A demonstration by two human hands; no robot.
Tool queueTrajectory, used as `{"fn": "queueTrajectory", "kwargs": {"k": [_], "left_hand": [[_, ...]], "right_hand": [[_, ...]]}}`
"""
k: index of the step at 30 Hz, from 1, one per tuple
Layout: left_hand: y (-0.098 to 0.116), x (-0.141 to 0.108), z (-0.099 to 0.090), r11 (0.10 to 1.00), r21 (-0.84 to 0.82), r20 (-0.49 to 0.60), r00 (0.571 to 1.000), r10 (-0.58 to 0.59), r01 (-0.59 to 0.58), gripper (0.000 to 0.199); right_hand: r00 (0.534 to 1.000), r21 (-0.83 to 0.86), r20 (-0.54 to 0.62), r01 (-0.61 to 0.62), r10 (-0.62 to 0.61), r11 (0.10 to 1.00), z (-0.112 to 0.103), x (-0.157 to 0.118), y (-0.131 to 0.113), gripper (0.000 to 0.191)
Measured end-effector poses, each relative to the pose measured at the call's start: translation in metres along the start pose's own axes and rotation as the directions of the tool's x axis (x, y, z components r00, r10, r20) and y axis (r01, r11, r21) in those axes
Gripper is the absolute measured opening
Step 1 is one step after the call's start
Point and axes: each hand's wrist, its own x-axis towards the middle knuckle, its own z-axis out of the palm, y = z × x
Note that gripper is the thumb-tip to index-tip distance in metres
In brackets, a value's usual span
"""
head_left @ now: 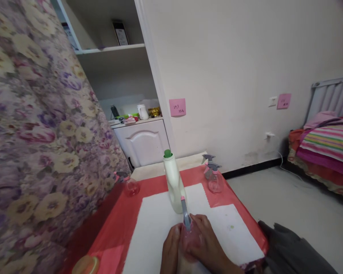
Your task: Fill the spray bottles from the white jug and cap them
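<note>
Both of my hands are wrapped around a pink translucent spray bottle point(193, 239) near the front of the table. My left hand point(170, 245) grips its left side, and my right hand point(208, 245) closes round the right side. The bottle's grey trigger head point(185, 213) with a pink nozzle points away from me. Just beyond it, a pale green plastic jug point(175, 184) stands upright with a green spout in its open neck. White paper point(151, 220) lies under the jug and my hands. The bottle's lower part is partly hidden by my fingers.
A clear spray bottle point(215, 184) stands at the back right with another behind it. A further spray bottle point(132, 187) is at the left edge. A round lidded container point(85, 265) sits front left on the red cloth point(112, 224). A floral curtain point(45, 152) hangs on the left.
</note>
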Motion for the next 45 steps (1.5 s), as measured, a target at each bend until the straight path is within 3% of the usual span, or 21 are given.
{"fn": "queueTrajectory", "kwargs": {"k": [7, 16, 23, 29, 33, 35, 37, 40, 43, 45], "left_hand": [[-0.011, 0.002, 0.001, 1.0, 0.028, -0.015, 1.0, 0.003, -0.002, 0.048], [-0.024, -0.001, 0.006, 0.993, 0.121, -0.028, 1.0, -0.007, 0.01, 0.053], [-0.029, -0.004, 0.01, 0.985, 0.173, 0.034, 0.999, 0.004, -0.01, 0.047], [-0.035, -0.005, 0.01, 0.977, 0.212, 0.027, 0.999, 0.023, -0.028, 0.042], [-0.039, -0.003, 0.002, 0.952, 0.3, 0.028, 0.998, 0.061, -0.067, 0.039], [-0.045, 0.001, -0.009, 0.913, 0.393, 0.004, 0.993, 0.115, -0.107, 0.036], [-0.056, 0.008, -0.025, 0.84, 0.517, -0.025, 0.978, 0.208, -0.165, 0.035], [-0.083, 0.018, -0.05, 0.626, 0.736, -0.028, 0.913, 0.406, -0.256, 0.037], [-0.111, 0.021, -0.067, 0.4, 0.877, 0.015, 0.849, 0.529, -0.265, 0.038], [-0.123, 0.019, -0.071, 0.295, 0.923, 0.055, 0.842, 0.537, -0.249, 0.036]], "right_hand": [[1.0, -0.015, -0.008, -0.022, 0.022, 1.0, -0.026, 0.008, 0.006, 0.074], [0.994, -0.09, -0.075, 0.076, -0.082, 0.993, -0.048, 0.016, 0.023, 0.035], [0.987, -0.1, -0.119, 0.094, -0.105, 0.991, -0.053, 0.016, 0.026, 0.027], [1.0, -0.055, -0.023, -0.001, -0.001, 0.998, -0.059, 0.012, 0.004, 0.029], [0.999, -0.023, 0.018, -0.032, 0.032, 0.999, -0.062, 0.01, 0.007, 0.033], [0.997, -0.023, 0.061, -0.052, 0.054, 0.998, -0.062, 0.009, 0.013, 0.04], [0.995, -0.042, 0.063, -0.075, 0.077, 0.996, -0.059, 0.008, 0.02, 0.059], [0.995, -0.061, 0.027, -0.098, 0.1, 0.993, -0.051, 0.005, 0.027, 0.083], [0.996, -0.068, 0.006, -0.086, 0.086, 0.994, -0.043, 0.001, 0.028, 0.085], [0.999, -0.087, -0.012, -0.053, 0.052, 0.995, -0.04, -0.001, 0.026, 0.078]]}}
